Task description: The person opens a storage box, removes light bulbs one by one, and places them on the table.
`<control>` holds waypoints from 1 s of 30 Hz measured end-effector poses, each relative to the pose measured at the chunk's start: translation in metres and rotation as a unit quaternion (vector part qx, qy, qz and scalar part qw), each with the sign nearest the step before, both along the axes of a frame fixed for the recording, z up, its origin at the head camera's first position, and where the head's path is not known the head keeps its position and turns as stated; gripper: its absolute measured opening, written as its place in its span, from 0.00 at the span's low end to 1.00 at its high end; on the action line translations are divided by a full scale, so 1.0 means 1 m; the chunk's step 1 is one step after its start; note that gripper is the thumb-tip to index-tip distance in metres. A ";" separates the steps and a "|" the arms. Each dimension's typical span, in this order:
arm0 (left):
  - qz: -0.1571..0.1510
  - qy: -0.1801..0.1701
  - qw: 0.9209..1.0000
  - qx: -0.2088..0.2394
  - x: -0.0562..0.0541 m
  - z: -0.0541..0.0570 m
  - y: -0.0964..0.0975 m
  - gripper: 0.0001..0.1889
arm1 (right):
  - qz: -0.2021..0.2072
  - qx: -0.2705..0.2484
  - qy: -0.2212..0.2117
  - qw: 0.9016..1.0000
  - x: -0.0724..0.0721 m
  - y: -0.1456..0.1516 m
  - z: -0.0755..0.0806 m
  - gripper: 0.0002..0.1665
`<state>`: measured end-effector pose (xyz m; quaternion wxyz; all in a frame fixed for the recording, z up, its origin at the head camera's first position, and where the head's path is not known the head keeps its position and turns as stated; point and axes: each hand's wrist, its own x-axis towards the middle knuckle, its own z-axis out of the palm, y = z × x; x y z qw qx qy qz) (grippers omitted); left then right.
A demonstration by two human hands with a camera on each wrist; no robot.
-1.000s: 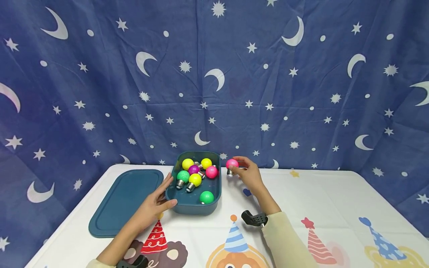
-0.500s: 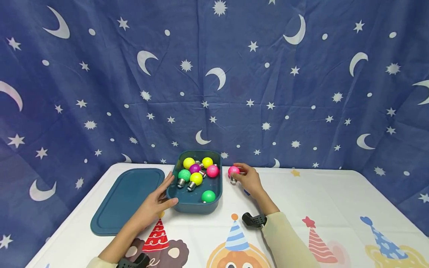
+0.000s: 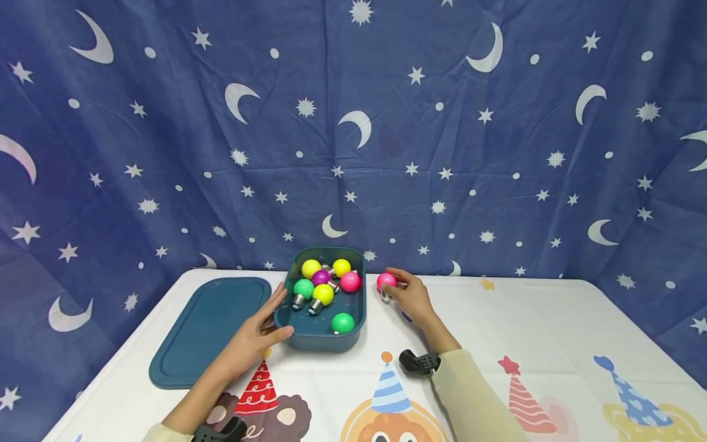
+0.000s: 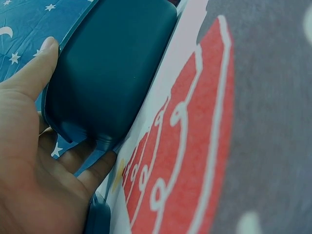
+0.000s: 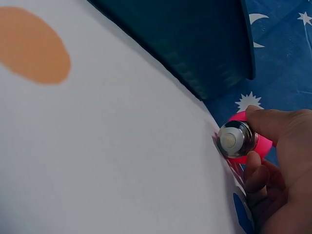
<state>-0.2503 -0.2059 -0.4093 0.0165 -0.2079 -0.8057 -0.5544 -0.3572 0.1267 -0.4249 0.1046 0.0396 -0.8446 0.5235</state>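
We find the right hand (image 3: pixel 413 299) pinching the pink bulb (image 3: pixel 385 281) over the counter (image 3: pixel 497 325), just beside the container (image 3: pixel 320 344), which the left hand (image 3: pixel 250 344) touches, fingers apart, and judge the bulb light, rigid, smooth, possibly fragile, best held gently around its globe.

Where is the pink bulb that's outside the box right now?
In the head view, the pink bulb is pinched in the right hand, to the right of the teal box; the right wrist view shows its metal base.
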 end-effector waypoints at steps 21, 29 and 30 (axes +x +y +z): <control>-0.008 0.005 1.000 0.007 -0.001 -0.002 -0.002 0.40 | 0.002 -0.027 -0.020 0.999 0.001 0.003 0.001 0.28; -0.010 0.003 1.000 0.009 -0.001 -0.002 -0.002 0.40 | -0.001 -0.031 -0.024 0.999 0.001 0.003 0.002 0.29; -0.009 0.003 1.000 0.008 -0.001 -0.002 -0.002 0.40 | -0.002 -0.031 -0.025 0.999 0.001 0.003 0.002 0.30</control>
